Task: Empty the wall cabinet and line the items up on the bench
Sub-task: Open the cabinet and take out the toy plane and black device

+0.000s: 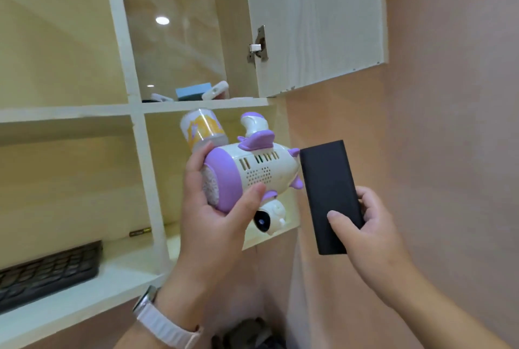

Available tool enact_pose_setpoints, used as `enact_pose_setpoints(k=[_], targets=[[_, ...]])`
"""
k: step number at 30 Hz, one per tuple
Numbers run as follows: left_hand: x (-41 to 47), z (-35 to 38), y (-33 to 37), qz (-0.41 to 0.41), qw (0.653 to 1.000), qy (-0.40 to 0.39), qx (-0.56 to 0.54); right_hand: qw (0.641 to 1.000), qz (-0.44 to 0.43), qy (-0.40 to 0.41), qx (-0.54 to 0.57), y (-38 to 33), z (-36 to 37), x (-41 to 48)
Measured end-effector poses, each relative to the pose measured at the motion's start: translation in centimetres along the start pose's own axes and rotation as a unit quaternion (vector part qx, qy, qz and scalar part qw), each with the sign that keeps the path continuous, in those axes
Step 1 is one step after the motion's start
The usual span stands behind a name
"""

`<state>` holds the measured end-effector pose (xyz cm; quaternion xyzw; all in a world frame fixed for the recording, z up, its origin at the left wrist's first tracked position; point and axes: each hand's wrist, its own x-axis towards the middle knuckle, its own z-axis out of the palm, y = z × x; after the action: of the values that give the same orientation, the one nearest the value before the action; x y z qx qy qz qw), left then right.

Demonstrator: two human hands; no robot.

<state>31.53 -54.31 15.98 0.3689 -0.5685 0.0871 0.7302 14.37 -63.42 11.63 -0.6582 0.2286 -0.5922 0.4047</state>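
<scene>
The wall cabinet (140,169) stands open in front of me, with pale shelves and dividers. My left hand (216,216) grips a purple and white toy bubble machine (252,169) by its round end, just in front of the lower right compartment. A yellow and white bottle (200,128) is plugged into the toy's top. My right hand (368,225) holds a flat black power bank (328,194) upright, to the right of the cabinet. A black keyboard (50,270) lies on the bottom left shelf. On the upper right shelf lie a blue box (193,90) and white items (214,89).
The cabinet door (314,20) is swung open at the upper right, its hinge (258,45) showing. A pink wall (449,152) fills the right side. A small dark pen-like object (140,232) lies on the lower shelf. A white watch band (165,326) is on my left wrist.
</scene>
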Motion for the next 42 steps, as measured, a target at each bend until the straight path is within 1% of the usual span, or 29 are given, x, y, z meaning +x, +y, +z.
enact_pose_setpoints(k=[3, 6, 10, 14, 18, 23, 28, 31, 34, 38, 42], targets=[[-1.2, -1.1, -0.3, -0.016, 0.998, -0.021, -0.061, 0.999, 0.023, 0.041, -0.019, -0.3, 1.0, -2.5], [-2.7, -2.6, -1.1, -0.035, 0.995, -0.043, -0.087, 0.995, 0.055, 0.075, -0.022, -0.4, 2.4, -5.4], [-5.3, -4.4, -3.1, -0.121, 0.980, -0.064, -0.145, 0.986, 0.106, 0.122, -0.051, -0.3, 3.5, -10.1], [-9.9, -5.0, -4.1, -0.191, 0.959, -0.093, -0.189, 0.966, 0.145, 0.193, -0.089, -0.1, 3.3, -15.9], [-15.2, -4.6, -4.0, -0.267, 0.924, -0.143, -0.234, 0.932, 0.212, 0.268, -0.122, 0.0, 2.3, -22.1], [-20.4, -2.8, -2.7, -0.361, 0.859, -0.219, -0.289, 0.886, 0.249, 0.366, -0.139, -1.6, 0.6, -28.9], [-25.0, -1.0, 1.9, -0.422, 0.795, -0.272, -0.340, 0.856, 0.254, 0.428, -0.143, -4.7, -1.4, -35.5], [-27.4, -0.1, 5.4, -0.425, 0.772, -0.314, -0.353, 0.837, 0.245, 0.467, -0.148, -7.1, -2.9, -39.6], [-29.9, 0.7, 9.6, -0.425, 0.752, -0.338, -0.373, 0.815, 0.240, 0.504, -0.156, -9.9, -4.4, -44.5], [-34.2, 1.4, 17.2, -0.433, 0.719, -0.374, -0.394, 0.781, 0.236, 0.547, -0.188, -15.1, -6.2, -52.5], [-39.7, 0.5, 27.4, -0.446, 0.667, -0.433, -0.410, 0.743, 0.226, 0.603, -0.181, -21.7, -7.5, -61.5]])
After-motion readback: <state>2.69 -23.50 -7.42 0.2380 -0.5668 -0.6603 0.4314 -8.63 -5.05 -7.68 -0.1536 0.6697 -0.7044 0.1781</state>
